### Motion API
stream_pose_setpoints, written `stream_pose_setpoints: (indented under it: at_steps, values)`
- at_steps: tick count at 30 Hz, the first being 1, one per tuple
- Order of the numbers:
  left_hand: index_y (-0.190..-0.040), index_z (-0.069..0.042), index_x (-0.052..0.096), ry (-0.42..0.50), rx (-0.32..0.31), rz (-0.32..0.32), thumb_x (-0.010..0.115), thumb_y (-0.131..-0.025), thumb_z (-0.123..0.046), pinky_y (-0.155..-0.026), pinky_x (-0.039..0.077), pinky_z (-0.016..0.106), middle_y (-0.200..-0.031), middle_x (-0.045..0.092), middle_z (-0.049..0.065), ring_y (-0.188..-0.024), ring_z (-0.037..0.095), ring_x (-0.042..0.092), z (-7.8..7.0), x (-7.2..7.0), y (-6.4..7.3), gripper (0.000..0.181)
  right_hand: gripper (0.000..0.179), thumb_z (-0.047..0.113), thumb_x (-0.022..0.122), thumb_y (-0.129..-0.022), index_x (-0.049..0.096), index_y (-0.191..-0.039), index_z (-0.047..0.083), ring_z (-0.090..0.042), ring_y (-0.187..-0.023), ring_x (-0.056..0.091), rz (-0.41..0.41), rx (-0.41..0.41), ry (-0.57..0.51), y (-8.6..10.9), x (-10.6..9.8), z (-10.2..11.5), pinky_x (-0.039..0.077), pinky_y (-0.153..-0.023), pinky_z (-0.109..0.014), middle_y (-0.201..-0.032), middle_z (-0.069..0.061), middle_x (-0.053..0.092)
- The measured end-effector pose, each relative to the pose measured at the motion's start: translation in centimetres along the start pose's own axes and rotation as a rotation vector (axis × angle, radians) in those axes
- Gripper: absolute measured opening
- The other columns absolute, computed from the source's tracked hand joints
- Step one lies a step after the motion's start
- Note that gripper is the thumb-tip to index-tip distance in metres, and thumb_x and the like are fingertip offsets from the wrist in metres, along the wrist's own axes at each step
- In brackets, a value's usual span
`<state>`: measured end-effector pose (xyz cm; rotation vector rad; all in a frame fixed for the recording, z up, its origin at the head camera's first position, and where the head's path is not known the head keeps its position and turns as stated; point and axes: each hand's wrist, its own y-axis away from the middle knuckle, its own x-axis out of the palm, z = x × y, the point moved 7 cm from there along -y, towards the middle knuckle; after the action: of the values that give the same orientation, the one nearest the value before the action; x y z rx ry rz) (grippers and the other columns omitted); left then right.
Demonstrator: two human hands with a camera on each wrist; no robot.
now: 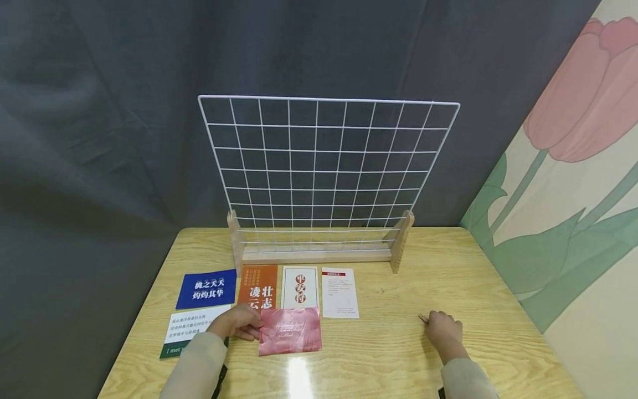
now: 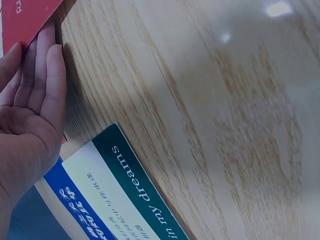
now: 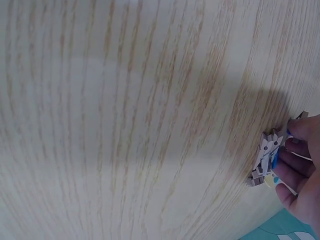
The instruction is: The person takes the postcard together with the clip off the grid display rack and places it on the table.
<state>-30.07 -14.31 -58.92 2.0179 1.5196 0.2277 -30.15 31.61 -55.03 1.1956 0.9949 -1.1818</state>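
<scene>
My left hand (image 1: pixel 240 322) pinches the left edge of a shiny pink-red card (image 1: pixel 291 331), thumb on top and fingers beneath in the left wrist view. The card overlaps the lower end of an orange card (image 1: pixel 257 288) and touches the bottom of a white card with red characters (image 1: pixel 300 288). Over at the right, my right hand (image 1: pixel 443 328) is low at the table, its fingers curled about small wooden clothespins (image 3: pixel 267 150). Bits of blue and yellow show between these fingers in the right wrist view. The palm hides part of the bunch.
A white wire grid (image 1: pixel 329 160) stands upright in a wooden base (image 1: pixel 316 256) at the table's back. Left of the orange card lie a blue card (image 1: pixel 206 289) and a white-and-green card (image 1: pixel 186 327), partly under my left forearm. A white text card (image 1: pixel 340 293) lies right of centre.
</scene>
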Motion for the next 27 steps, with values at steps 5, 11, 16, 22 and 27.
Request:
stream_pose_setpoints:
  at_steps: [5,11,16,22,27]
  values:
    - [-0.073,0.002,0.057,-0.028,-0.024,-0.007,0.057,-0.076,0.0,-0.049,0.05,0.028,-0.06,0.059,0.007,-0.051,0.014,0.057,0.1,-0.2,0.2,0.004,0.007,0.005,0.051,-0.079,0.055,-0.076,-0.001,-0.031,-0.067,0.05,-0.008,0.009,-0.007,0.0,-0.1,-0.1,0.038,-0.063,-0.048,-0.069,-0.009,0.05]
    - [-0.069,-0.001,0.057,-0.07,-0.053,-0.003,0.058,-0.076,0.001,-0.048,0.049,0.027,-0.06,0.059,0.008,-0.052,0.015,0.059,0.3,-0.2,0.4,0.008,0.007,0.005,0.051,-0.079,0.055,-0.077,-0.001,-0.031,-0.067,0.05,-0.008,0.01,-0.004,-0.1,0.1,-0.3,0.037,-0.063,-0.049,-0.069,-0.009,0.05]
    - [-0.069,-0.002,0.056,-0.098,-0.069,-0.011,0.057,-0.077,0.001,-0.048,0.049,0.026,-0.06,0.059,0.009,-0.052,0.016,0.059,0.4,-0.4,0.6,0.009,0.008,0.004,0.05,-0.079,0.055,-0.077,-0.002,-0.031,-0.068,0.05,-0.006,0.008,-0.003,-0.1,0.1,-0.3,0.037,-0.064,-0.05,-0.069,-0.009,0.05]
    - [-0.068,-0.002,0.055,-0.107,-0.089,-0.001,0.058,-0.078,0.0,-0.05,0.05,0.027,-0.059,0.06,0.01,-0.052,0.015,0.059,0.4,-0.7,0.9,0.01,0.008,0.004,0.05,-0.078,0.055,-0.075,-0.001,-0.032,-0.067,0.05,-0.011,0.015,-0.007,-0.1,0.2,-0.5,0.037,-0.063,-0.05,-0.068,-0.009,0.05]
    - [-0.069,-0.002,0.055,-0.124,-0.105,0.018,0.057,-0.078,-0.001,-0.051,0.05,0.028,-0.061,0.061,0.011,-0.054,0.016,0.06,0.4,-0.7,1.2,0.009,0.008,0.005,0.05,-0.078,0.055,-0.075,0.0,-0.031,-0.066,0.05,-0.006,0.022,-0.012,0.0,0.4,-0.6,0.036,-0.063,-0.05,-0.068,-0.009,0.05]
